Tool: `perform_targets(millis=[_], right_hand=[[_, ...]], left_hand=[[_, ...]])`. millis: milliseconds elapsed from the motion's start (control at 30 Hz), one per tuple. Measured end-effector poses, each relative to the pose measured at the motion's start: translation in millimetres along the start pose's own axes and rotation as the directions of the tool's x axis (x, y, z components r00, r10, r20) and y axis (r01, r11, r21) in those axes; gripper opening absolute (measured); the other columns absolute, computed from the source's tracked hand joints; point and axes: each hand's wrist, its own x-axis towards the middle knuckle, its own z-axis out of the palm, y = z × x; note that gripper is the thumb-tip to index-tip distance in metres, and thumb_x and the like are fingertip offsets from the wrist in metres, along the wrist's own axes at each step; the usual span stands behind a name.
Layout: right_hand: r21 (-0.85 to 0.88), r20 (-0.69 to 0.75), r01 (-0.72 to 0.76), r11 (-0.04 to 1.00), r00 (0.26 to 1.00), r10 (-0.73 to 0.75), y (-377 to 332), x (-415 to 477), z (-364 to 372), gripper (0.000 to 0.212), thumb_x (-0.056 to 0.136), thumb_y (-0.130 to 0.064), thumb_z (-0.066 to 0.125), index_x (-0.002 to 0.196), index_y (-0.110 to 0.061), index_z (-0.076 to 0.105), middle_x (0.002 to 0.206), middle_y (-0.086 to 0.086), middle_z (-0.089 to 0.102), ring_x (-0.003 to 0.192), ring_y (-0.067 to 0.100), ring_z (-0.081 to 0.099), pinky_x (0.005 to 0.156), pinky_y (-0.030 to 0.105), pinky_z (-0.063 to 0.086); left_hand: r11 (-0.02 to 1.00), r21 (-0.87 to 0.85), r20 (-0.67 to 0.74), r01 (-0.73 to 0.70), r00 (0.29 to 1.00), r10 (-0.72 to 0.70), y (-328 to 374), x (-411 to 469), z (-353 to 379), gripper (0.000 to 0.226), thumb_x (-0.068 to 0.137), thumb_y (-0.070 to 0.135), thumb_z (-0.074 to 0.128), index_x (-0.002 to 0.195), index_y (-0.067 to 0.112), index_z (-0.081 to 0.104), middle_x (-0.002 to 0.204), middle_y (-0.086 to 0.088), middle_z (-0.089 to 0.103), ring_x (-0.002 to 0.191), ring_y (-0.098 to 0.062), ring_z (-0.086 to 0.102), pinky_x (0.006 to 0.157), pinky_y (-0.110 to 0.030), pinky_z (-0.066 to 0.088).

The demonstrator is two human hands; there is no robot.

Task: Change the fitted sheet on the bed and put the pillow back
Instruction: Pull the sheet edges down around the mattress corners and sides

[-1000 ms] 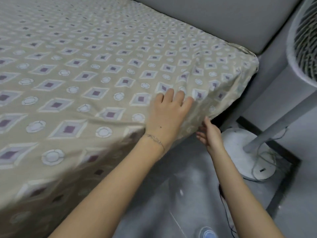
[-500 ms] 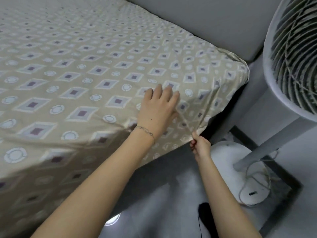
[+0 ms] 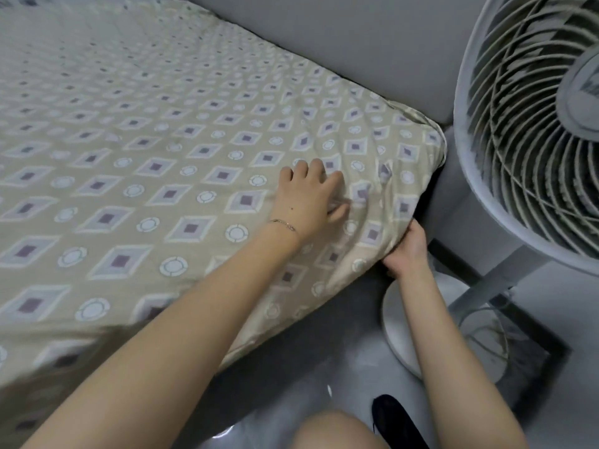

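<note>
1. The right hand (image 3: 405,251) holds the lower hem of the beige cotton fitted sheet printed with purple-centred diamonds and white rings (image 3: 194,176). Its fingers are curled under the cloth at the side of the bed, out of sight.
2. The left hand (image 3: 308,199) lies above and inward of that grip, on the bed top. Its fingers are bent with the tips on the cloth; I cannot tell whether it gathers a fold or only presses.
3. The sheet spreads away from both hands across the whole top, and wrinkles run between the two hands.
4. The sheet's rounded corner (image 3: 432,140) lies beyond the right hand's grip, further along the side edge toward the grey padded headboard (image 3: 356,53). The hem runs along that edge, and the right hand is the nearer. The likely next move is drawing the hem down and under toward that corner.
5. A white pedestal fan (image 3: 534,124) stands close on the outer side of the grip, leaving little room. No pillow is in view.
</note>
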Motion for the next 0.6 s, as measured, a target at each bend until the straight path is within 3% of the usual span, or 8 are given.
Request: perform_targets(millis=[133, 200, 267, 400, 467, 533, 600], right_hand=[[0.041, -0.006, 0.114, 0.993, 0.993, -0.114, -18, 4, -14, 0.044, 0.081, -0.020, 0.056, 0.123, -0.012, 0.063, 0.118, 0.014, 0.069, 0.107, 0.031, 0.067, 0.094, 0.044, 0.050], [0.144, 0.005, 0.194, 0.970, 0.980, -0.197, -27, 6, -18, 0.030, 0.089, -0.024, 0.055, 0.115, -0.012, 0.064, 0.112, 0.013, 0.071, 0.103, 0.030, 0.068, 0.090, 0.041, 0.051], [0.171, -0.018, 0.212, 0.962, 0.977, -0.212, -35, 10, -22, 0.033, 0.096, -0.036, 0.051, 0.114, -0.012, 0.063, 0.108, 0.014, 0.072, 0.106, 0.031, 0.065, 0.088, 0.041, 0.052], [-0.076, -0.006, 0.113, 0.991, 0.993, -0.114, -48, 17, -24, 0.055, 0.090, -0.057, 0.054, 0.129, -0.019, 0.060, 0.126, 0.012, 0.065, 0.115, 0.035, 0.062, 0.094, 0.050, 0.051], [-0.145, 0.036, 0.126, 0.981, 0.992, -0.122, -59, 16, -15, 0.058, 0.084, -0.057, 0.060, 0.132, -0.024, 0.061, 0.130, 0.011, 0.063, 0.117, 0.034, 0.061, 0.095, 0.054, 0.050], [-0.186, 0.064, 0.183, 0.965, 0.983, -0.174, -73, 14, 1, 0.040, 0.093, -0.046, 0.052, 0.111, -0.018, 0.075, 0.114, 0.010, 0.071, 0.101, 0.030, 0.070, 0.079, 0.050, 0.058], [-0.165, 0.002, 0.191, 0.968, 0.981, -0.193, -77, 15, 8, 0.044, 0.101, -0.035, 0.044, 0.089, -0.012, 0.080, 0.096, 0.011, 0.075, 0.086, 0.029, 0.073, 0.064, 0.045, 0.060]], left_hand=[[0.999, -0.044, -0.083, -0.016, 0.996, 0.013, 2, 1, 5, 0.049, 0.083, 0.052, 0.033, 0.095, 0.015, 0.061, 0.095, -0.010, 0.057, 0.081, -0.031, 0.052, 0.073, -0.040, 0.040], [0.998, -0.060, -0.102, -0.021, 0.995, 0.015, 1, 1, 8, 0.048, 0.083, 0.051, 0.033, 0.094, 0.014, 0.061, 0.095, -0.011, 0.057, 0.081, -0.031, 0.053, 0.074, -0.040, 0.041], [0.997, -0.075, -0.123, -0.021, 0.992, 0.011, 1, 1, 9, 0.047, 0.083, 0.050, 0.034, 0.095, 0.013, 0.060, 0.096, -0.012, 0.056, 0.082, -0.032, 0.053, 0.074, -0.041, 0.042], [0.996, -0.093, -0.106, -0.010, 0.994, 0.001, 2, -1, 8, 0.047, 0.084, 0.052, 0.033, 0.098, 0.015, 0.058, 0.100, -0.010, 0.055, 0.087, -0.031, 0.051, 0.078, -0.043, 0.040], [0.995, -0.097, -0.104, -0.002, 0.995, -0.008, 3, -2, 8, 0.047, 0.084, 0.052, 0.033, 0.097, 0.015, 0.057, 0.100, -0.010, 0.054, 0.088, -0.031, 0.051, 0.079, -0.043, 0.040], [0.995, -0.099, -0.121, 0.003, 0.993, -0.015, 3, -1, 8, 0.045, 0.084, 0.051, 0.035, 0.095, 0.014, 0.058, 0.098, -0.010, 0.055, 0.086, -0.031, 0.051, 0.078, -0.042, 0.041], [0.994, -0.110, -0.130, -0.003, 0.991, -0.011, 3, 0, 8, 0.044, 0.083, 0.050, 0.036, 0.093, 0.014, 0.058, 0.096, -0.010, 0.055, 0.084, -0.031, 0.052, 0.077, -0.042, 0.040]])
